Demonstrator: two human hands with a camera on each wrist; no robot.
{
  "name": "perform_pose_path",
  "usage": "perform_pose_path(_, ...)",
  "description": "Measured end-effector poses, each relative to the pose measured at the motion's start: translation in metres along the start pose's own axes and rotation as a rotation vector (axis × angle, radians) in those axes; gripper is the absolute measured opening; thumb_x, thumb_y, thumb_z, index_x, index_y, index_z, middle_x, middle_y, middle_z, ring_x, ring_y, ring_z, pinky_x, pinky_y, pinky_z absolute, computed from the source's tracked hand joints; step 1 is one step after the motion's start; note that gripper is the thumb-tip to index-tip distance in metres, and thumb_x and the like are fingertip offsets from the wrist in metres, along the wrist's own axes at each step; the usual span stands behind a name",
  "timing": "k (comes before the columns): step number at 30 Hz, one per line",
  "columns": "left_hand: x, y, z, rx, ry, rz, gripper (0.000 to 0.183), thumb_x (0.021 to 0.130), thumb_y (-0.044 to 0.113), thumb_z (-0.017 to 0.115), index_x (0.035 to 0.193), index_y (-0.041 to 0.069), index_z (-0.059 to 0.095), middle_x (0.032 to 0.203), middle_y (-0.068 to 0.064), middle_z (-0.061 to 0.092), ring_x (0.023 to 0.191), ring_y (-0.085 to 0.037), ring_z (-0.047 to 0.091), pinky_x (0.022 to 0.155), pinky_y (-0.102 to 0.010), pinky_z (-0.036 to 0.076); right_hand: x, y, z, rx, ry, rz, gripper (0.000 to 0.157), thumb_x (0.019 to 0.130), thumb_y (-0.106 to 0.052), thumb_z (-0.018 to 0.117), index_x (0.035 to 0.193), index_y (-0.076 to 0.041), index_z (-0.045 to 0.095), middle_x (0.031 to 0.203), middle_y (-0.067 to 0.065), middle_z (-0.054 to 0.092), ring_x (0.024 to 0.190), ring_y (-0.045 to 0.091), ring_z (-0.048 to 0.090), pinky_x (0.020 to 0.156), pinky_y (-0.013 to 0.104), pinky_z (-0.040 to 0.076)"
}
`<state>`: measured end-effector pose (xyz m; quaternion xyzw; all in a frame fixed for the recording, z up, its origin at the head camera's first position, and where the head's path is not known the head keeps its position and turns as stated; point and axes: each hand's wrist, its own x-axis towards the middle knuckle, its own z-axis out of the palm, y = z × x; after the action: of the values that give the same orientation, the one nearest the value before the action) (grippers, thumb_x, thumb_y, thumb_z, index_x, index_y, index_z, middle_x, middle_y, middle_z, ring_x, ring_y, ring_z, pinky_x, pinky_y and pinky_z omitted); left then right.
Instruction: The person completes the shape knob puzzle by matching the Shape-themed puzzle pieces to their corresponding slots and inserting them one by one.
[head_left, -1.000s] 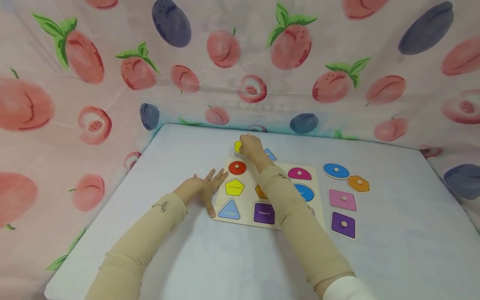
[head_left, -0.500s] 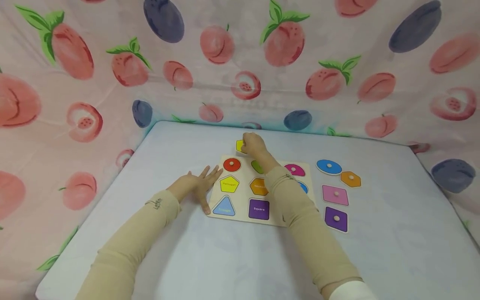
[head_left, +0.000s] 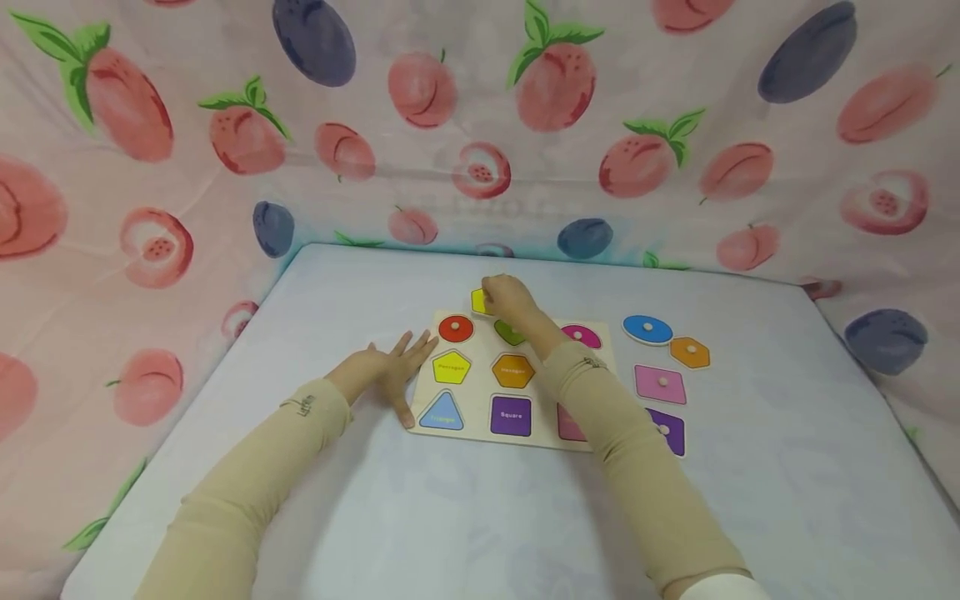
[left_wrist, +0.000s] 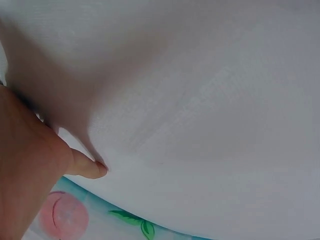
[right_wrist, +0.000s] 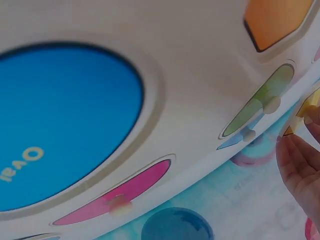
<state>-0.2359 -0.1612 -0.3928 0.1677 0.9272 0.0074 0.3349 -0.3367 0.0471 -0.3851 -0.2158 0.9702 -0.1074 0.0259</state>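
Observation:
In the head view my right hand point(head_left: 512, 302) pinches a yellow pentagon puzzle piece point(head_left: 477, 302) over the far edge of a wooden shape board point(head_left: 477, 404). The right wrist view shows thumb and fingertips on this yellow piece point(right_wrist: 311, 100), tilted. My left hand point(head_left: 386, 372) is spread at the board's left edge, fingers and thumb touching it. A red circle point(head_left: 454, 327), a green piece point(head_left: 508, 334) and a magenta half-circle point(head_left: 582, 335) with knobs sit in the board. Its yellow Pentagon recess point(head_left: 452, 367), orange Hexagon recess point(head_left: 513, 371), Triangle recess point(head_left: 442, 413) and Square recess point(head_left: 511, 415) hold no pieces.
Right of the board lie a blue oval point(head_left: 647, 329), an orange hexagon point(head_left: 689, 353), a pink piece point(head_left: 660, 384) and a purple square point(head_left: 667, 431), partly behind the right sleeve. A blue triangle piece point(right_wrist: 241, 139) lies beyond the board. Fruit-print cloth point(head_left: 337, 200) bounds the table.
My right hand has brought the yellow pentagon piece slightly right and nearer, from behind the board to over its far edge. The left hand keeps its place on the board. The head view has shifted.

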Motion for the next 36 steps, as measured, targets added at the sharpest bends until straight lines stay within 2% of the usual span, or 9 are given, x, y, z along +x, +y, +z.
perform_pose_path(6, -0.001, -0.002, 0.001, -0.008, 0.005, -0.003, 0.143, 0.056, 0.056, 0.084, 0.15, 0.022, -0.018, 0.157, -0.003, -0.024, 0.145, -0.032, -0.02, 0.104, -0.075, 0.001, -0.005, 0.002, 0.002, -0.014, -0.017, -0.013, 0.013, 0.093, -0.008, 0.055, 0.1, -0.001, 0.062, 0.095, 0.011, 0.064, 0.085, 0.023, 0.054, 0.086, 0.03, 0.05)
perform_pose_path(13, -0.003, -0.002, 0.0, -0.015, 0.001, 0.01, 0.142, 0.056, 0.056, 0.083, 0.15, 0.021, -0.018, 0.157, -0.004, -0.025, 0.144, -0.032, -0.021, 0.104, -0.075, 0.0, -0.017, 0.004, 0.001, 0.013, -0.032, -0.032, 0.014, 0.092, -0.01, 0.057, 0.101, -0.001, 0.064, 0.101, 0.011, 0.067, 0.089, 0.024, 0.058, 0.089, 0.031, 0.051)
perform_pose_path(21, -0.004, -0.003, -0.003, 0.056, 0.034, 0.043, 0.14, 0.058, 0.06, 0.081, 0.15, 0.018, -0.015, 0.158, -0.006, -0.021, 0.145, -0.035, -0.016, 0.102, -0.077, 0.006, -0.027, 0.002, 0.003, 0.037, 0.005, -0.058, 0.016, 0.092, -0.015, 0.06, 0.102, -0.004, 0.065, 0.105, 0.009, 0.069, 0.09, 0.023, 0.059, 0.09, 0.032, 0.051)
perform_pose_path(29, 0.001, -0.01, 0.009, 0.01, 0.083, 0.094, 0.14, 0.056, 0.061, 0.081, 0.151, 0.014, -0.011, 0.159, -0.007, -0.016, 0.145, -0.035, -0.016, 0.099, -0.079, 0.002, -0.038, -0.008, 0.004, 0.067, -0.054, -0.068, 0.015, 0.094, -0.016, 0.058, 0.102, -0.005, 0.064, 0.103, 0.006, 0.067, 0.087, 0.02, 0.057, 0.087, 0.029, 0.051)
perform_pose_path(33, 0.0, -0.009, 0.009, 0.004, 0.094, 0.107, 0.14, 0.055, 0.06, 0.081, 0.151, 0.013, -0.009, 0.159, -0.007, -0.017, 0.145, -0.035, -0.015, 0.098, -0.079, 0.001, -0.041, -0.009, 0.007, 0.082, -0.07, -0.067, 0.014, 0.094, -0.016, 0.057, 0.102, -0.006, 0.062, 0.099, 0.005, 0.065, 0.084, 0.019, 0.055, 0.082, 0.025, 0.052)
perform_pose_path(36, -0.002, -0.008, 0.008, 0.006, 0.1, 0.119, 0.14, 0.056, 0.06, 0.082, 0.151, 0.013, -0.009, 0.158, -0.007, -0.018, 0.145, -0.036, -0.015, 0.098, -0.08, 0.001, -0.044, -0.008, 0.008, 0.079, -0.081, -0.081, 0.013, 0.094, -0.015, 0.057, 0.101, -0.005, 0.062, 0.096, 0.006, 0.065, 0.081, 0.019, 0.055, 0.083, 0.027, 0.051)
